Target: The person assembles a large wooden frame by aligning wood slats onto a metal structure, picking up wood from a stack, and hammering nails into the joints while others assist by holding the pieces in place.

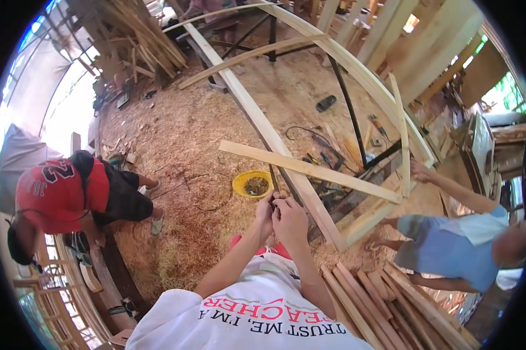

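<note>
The left hand [265, 213] and right hand [290, 220] meet in front of the shirt [245, 291], each with a narrow grip closed on the lower end of a thin dark rod [272, 177]. The rod is located between the yellow basin [238, 186] on the floor [181, 140] and the left edge of the long beam [319, 213], near the beam's lower end. A crosspiece [345, 179] lies across the beam, beyond the hands.

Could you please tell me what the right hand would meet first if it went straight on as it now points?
The right hand would probably meet the pale crosswise plank first, beyond the thin dark piece seemingly in its grasp; depth is unclear, so it might pass over or under.
</note>
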`<state>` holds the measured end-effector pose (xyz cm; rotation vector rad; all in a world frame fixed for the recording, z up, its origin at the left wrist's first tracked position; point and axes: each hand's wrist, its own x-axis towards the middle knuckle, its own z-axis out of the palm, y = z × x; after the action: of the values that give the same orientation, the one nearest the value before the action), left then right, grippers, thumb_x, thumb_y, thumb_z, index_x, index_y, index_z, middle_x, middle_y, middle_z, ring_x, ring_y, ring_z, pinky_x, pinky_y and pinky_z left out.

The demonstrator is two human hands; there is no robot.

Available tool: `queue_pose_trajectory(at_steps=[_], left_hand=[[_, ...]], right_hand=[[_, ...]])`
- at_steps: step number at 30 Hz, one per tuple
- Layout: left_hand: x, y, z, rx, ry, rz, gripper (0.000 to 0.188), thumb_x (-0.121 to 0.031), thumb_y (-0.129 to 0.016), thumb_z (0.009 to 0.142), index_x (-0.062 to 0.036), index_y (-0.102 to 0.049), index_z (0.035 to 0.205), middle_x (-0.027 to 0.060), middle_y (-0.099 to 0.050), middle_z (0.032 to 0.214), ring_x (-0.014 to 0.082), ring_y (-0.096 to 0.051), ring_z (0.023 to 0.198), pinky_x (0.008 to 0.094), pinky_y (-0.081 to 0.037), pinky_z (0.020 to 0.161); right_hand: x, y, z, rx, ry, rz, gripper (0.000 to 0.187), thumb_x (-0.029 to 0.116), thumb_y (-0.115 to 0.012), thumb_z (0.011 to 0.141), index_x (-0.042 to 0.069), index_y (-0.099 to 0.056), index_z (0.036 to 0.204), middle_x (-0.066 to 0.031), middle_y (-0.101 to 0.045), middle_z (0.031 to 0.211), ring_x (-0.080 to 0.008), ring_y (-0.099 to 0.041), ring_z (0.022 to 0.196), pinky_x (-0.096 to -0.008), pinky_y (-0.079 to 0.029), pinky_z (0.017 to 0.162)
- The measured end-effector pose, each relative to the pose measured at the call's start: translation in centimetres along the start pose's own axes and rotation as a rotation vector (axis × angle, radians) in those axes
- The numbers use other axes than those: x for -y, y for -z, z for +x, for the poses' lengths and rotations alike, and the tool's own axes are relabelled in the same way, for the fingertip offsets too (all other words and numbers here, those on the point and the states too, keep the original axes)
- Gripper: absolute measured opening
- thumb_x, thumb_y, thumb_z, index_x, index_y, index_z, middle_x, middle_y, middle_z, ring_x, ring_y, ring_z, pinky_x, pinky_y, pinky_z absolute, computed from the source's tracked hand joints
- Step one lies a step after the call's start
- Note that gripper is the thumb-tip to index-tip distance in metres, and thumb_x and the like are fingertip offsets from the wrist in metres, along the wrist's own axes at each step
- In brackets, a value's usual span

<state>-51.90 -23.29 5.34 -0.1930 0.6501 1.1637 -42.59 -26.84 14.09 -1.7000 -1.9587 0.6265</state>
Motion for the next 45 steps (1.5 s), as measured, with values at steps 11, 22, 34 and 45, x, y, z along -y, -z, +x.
queue_pose_trajectory(at_steps=[11, 22, 34, 45], left_hand=[[-4.5, 5.3, -2.4, -0.03, 0.032, 0.391, 0.028, -0.038, -0.053, 0.104, -0.0155, -0.051, 0.087, -0.0073, -0.043, 0.064, 0.0075, -0.038, 0.052, 0.0238, -0.03, 0.046], [-5.3, 13.7, -4.7, -0.079, -0.41, 0.958, 0.038, -0.038, -0.058, 0.1, -0.0033, -0.072, 0.102, 0.0001, -0.067, 0.088, 0.0129, -0.059, 0.082, 0.0345, -0.05, 0.075], [-9.4, 17.6, -16.8, -0.161, -1.017, 0.767, 0.023, -0.023, -0.069, 0.093, -0.0006, -0.072, 0.097, 0.0059, -0.071, 0.083, 0.0143, -0.063, 0.077, 0.0336, -0.051, 0.071], [2.3, 27.6, -31.8, -0.901, -1.118, 0.382, 0.036, -0.025, -0.06, 0.1, -0.0031, -0.064, 0.127, 0.0068, -0.067, 0.105, 0.0156, -0.061, 0.09, 0.0332, -0.053, 0.079]], right_hand=[[0.3, 1.5, 2.6, 0.069, -0.296, 1.278, 0.017, 0.003, -0.064, 0.093, 0.0, -0.069, 0.109, -0.0021, -0.069, 0.088, -0.0099, -0.063, 0.076, -0.0233, -0.05, 0.07], [4.6, -1.5, 0.6, 0.342, -0.234, 0.622, 0.02, 0.014, -0.069, 0.095, -0.001, -0.066, 0.108, -0.0023, -0.064, 0.094, -0.0138, -0.058, 0.086, -0.0298, -0.047, 0.077], [11.7, -14.1, 3.8, 1.075, 0.314, 0.362, 0.012, 0.006, -0.065, 0.096, -0.005, -0.065, 0.101, -0.0064, -0.066, 0.093, -0.0141, -0.061, 0.087, -0.0278, -0.049, 0.08], [25.4, -23.7, -13.4, 1.661, 0.504, 0.236, 0.048, 0.032, -0.063, 0.1, -0.002, -0.058, 0.134, -0.017, -0.064, 0.129, -0.0256, -0.062, 0.119, -0.0384, -0.05, 0.099]])
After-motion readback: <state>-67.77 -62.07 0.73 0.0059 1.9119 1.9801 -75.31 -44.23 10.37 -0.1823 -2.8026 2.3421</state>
